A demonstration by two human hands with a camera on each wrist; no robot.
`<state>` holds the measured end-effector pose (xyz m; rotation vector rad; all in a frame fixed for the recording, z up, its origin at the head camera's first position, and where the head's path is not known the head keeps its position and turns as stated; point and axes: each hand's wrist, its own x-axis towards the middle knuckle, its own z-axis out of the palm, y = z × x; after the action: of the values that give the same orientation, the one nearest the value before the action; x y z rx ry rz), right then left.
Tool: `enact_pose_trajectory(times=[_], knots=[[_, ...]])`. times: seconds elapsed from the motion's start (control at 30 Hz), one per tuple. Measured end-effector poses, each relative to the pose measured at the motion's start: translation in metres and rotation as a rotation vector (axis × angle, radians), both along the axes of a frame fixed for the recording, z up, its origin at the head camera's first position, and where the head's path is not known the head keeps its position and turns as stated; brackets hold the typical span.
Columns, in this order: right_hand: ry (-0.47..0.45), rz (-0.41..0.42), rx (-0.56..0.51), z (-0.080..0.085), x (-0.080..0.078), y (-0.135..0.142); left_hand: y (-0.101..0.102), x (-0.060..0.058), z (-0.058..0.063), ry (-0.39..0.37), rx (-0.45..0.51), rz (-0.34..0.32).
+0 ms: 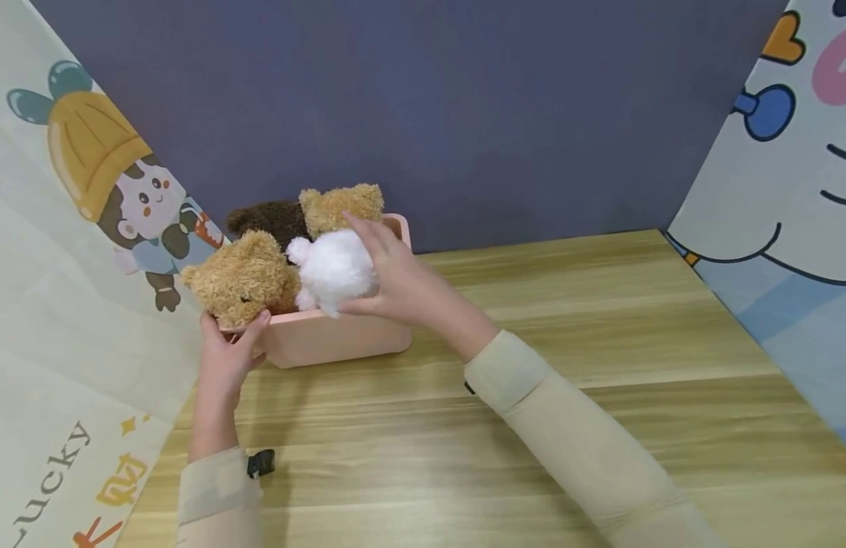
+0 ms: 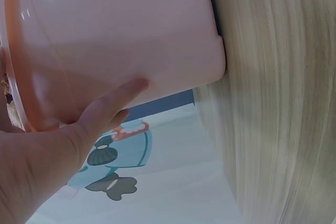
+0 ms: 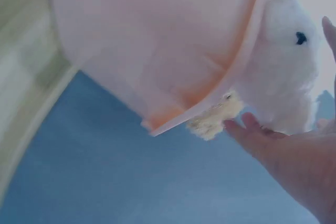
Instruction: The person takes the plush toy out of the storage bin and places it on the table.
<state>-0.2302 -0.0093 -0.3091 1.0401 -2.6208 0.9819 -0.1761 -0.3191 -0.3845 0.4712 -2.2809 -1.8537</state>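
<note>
A pink storage bin (image 1: 337, 339) stands against the dark back panel, filled with plush toys. The left hand (image 1: 226, 354) grips the bin's left end, beneath a tan plush bear (image 1: 240, 278) that leans over the rim. In the left wrist view, that hand's finger (image 2: 118, 96) lies along the bin's outer wall. The right hand (image 1: 402, 283) spreads around the right side of a white plush toy (image 1: 334, 266), fairly straight fingers above and thumb below. Behind lie a dark brown plush toy (image 1: 275, 221) and another tan plush bear (image 1: 341, 205), partly hidden.
The wooden table (image 1: 567, 426) extends to the right and front of the bin. Printed cartoon panels stand on the left (image 1: 142, 266) and right (image 1: 786, 213). A dark grey-blue panel (image 1: 450, 114) rises behind the bin.
</note>
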Motion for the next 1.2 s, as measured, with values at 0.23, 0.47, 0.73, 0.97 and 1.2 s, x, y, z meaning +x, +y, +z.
enact_pose_trajectory(times=[0.23,0.47,0.73,0.97,1.2], knots=[[-0.056,-0.026,0.157,0.007,-0.01,-0.022,-0.002,-0.003,0.0,-0.004,0.003,0.0],[-0.158,-0.061,0.083,-0.003,-0.02,-0.026,-0.004,-0.007,0.001,-0.02,0.009,0.003],[-0.17,-0.08,0.091,0.001,-0.022,-0.024,-0.005,-0.008,0.002,-0.024,-0.032,0.02],[-0.183,-0.055,0.066,0.005,-0.02,-0.025,-0.006,-0.007,0.003,-0.019,-0.031,0.037],[-0.132,-0.027,0.082,0.006,-0.02,-0.022,-0.003,-0.006,0.001,-0.004,-0.017,0.031]])
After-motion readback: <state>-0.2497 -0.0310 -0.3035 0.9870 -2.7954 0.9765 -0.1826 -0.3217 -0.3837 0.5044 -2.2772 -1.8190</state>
